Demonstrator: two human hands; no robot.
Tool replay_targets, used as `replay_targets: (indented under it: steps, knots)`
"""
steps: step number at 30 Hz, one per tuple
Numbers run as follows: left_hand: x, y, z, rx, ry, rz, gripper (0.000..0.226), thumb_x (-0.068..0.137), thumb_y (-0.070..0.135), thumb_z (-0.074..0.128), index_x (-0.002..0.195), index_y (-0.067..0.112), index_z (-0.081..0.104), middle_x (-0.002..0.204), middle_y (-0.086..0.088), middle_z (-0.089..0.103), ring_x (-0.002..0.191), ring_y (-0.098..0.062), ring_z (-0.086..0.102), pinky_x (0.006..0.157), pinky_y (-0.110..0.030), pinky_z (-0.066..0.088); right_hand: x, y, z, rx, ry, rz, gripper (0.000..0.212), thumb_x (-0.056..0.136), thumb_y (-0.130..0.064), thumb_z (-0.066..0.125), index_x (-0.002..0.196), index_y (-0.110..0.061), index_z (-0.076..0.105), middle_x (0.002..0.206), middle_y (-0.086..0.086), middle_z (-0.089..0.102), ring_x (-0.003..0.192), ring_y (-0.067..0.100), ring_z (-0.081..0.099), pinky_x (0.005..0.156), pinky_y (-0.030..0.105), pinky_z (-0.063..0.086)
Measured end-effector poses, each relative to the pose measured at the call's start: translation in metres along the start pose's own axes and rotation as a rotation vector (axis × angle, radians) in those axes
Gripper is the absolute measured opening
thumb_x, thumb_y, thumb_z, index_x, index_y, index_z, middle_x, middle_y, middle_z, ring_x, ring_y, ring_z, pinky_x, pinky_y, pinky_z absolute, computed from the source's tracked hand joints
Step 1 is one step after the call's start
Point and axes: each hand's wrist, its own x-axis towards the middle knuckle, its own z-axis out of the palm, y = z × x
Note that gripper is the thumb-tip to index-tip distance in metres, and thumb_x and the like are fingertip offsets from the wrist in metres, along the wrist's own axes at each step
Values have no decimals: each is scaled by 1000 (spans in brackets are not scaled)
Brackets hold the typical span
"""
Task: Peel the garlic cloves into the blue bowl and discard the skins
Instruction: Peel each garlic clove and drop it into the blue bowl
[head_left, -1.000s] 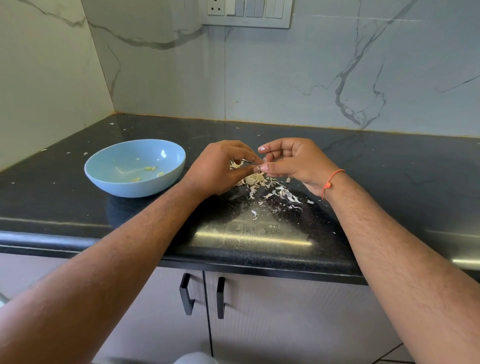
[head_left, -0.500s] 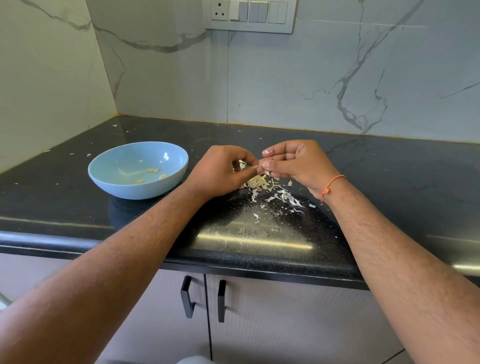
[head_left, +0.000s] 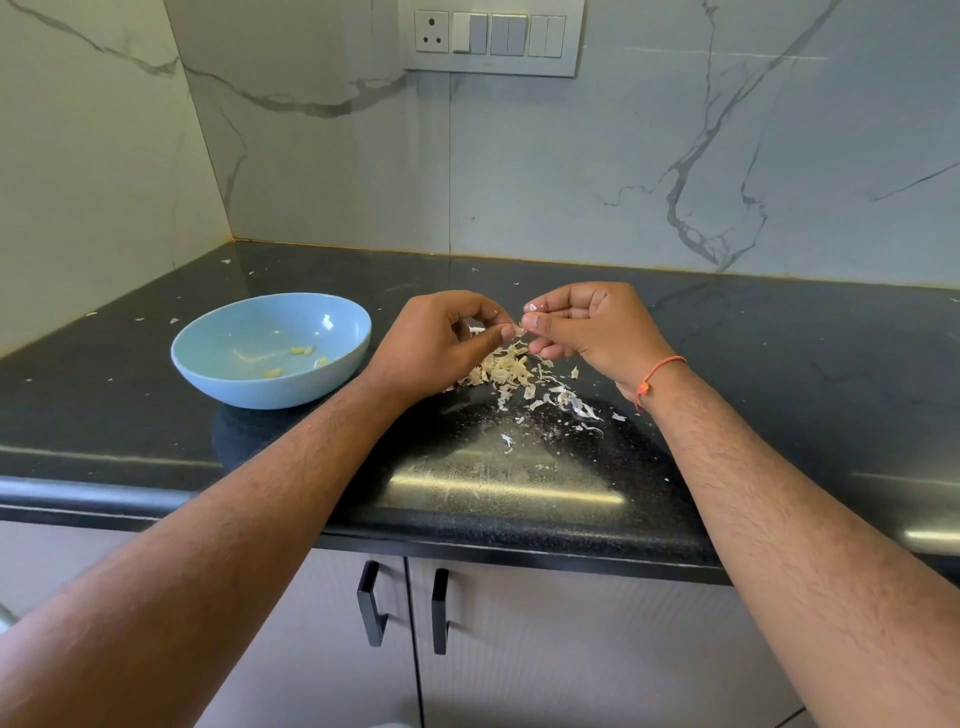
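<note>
A blue bowl (head_left: 343, 325) sits on the black counter to the left, with a few peeled garlic cloves (head_left: 301, 351) lying inside. My left hand (head_left: 431, 345) and my right hand (head_left: 592, 325) meet just above a pile of garlic skins (head_left: 501, 366). Between their fingertips both hands pinch a small garlic clove (head_left: 517, 329), mostly hidden by the fingers. An orange thread circles my right wrist.
The black counter (head_left: 779, 374) carries scattered skin flakes around the bowl and toward the front edge. Marble walls close the back and left. A switch panel (head_left: 491, 36) hangs on the back wall. Cabinet doors with black handles (head_left: 371, 603) lie below.
Both hands stay together over the skin pile, still working the same clove with small finger movements. The bowl has not moved.
</note>
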Motion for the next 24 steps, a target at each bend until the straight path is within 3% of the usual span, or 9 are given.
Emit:
replay_targets:
  steps: [2, 4, 6, 10, 17, 22, 24]
  knots:
    - [0, 1, 0, -26, -10, -21, 7, 96, 34, 77, 96, 28, 79, 82, 26, 73, 66, -19, 67, 67, -29, 52, 2, 4, -1, -152, 42, -105, 14, 91, -13, 80, 105, -17, 80, 97, 1, 80, 84, 20, 77, 76, 30, 63]
    - [0, 1, 0, -40, -17, -32, 8, 98, 33, 75, 98, 26, 79, 81, 26, 73, 67, -18, 68, 66, -27, 53, 2, 6, -3, -378, 64, -282, 21, 91, -13, 79, 108, -25, 81, 110, -9, 75, 88, 12, 70, 79, 16, 54]
    - [1, 1, 0, -68, -24, -41, 10, 100, 30, 72, 100, 24, 80, 79, 28, 72, 63, -12, 67, 60, -21, 53, -1, 6, -3, -474, 39, -361, 25, 87, -14, 82, 108, -28, 80, 111, -12, 70, 87, 7, 64, 74, 7, 44]
    - [2, 1, -1, -140, -56, -71, 12, 102, 24, 69, 100, 18, 79, 73, 25, 71, 61, -9, 59, 58, -17, 49, -3, 5, 2, -459, 15, -350, 15, 84, -20, 86, 99, -22, 83, 95, -11, 73, 81, 5, 66, 71, 8, 45]
    - [2, 3, -1, -154, -72, -104, 20, 107, 26, 62, 97, 14, 76, 60, 23, 61, 54, -1, 49, 57, -16, 42, -3, 1, 4, -404, 101, -288, 7, 88, -32, 83, 92, -26, 83, 85, -16, 77, 79, 1, 69, 68, 9, 48]
    - [0, 2, 1, -88, -25, -118, 15, 106, 31, 62, 95, 25, 72, 66, 25, 64, 54, -3, 54, 57, -14, 44, -2, -2, -1, -428, 125, -245, 8, 93, -28, 78, 97, -24, 83, 79, -23, 73, 67, -8, 61, 63, 6, 42]
    - [-1, 1, 2, -45, 3, -108, 12, 104, 31, 64, 97, 26, 73, 73, 18, 69, 60, -12, 62, 58, -21, 50, -4, -4, -5, -496, 123, -215, 5, 93, -27, 78, 94, -24, 82, 68, -26, 68, 61, -9, 58, 60, 4, 40]
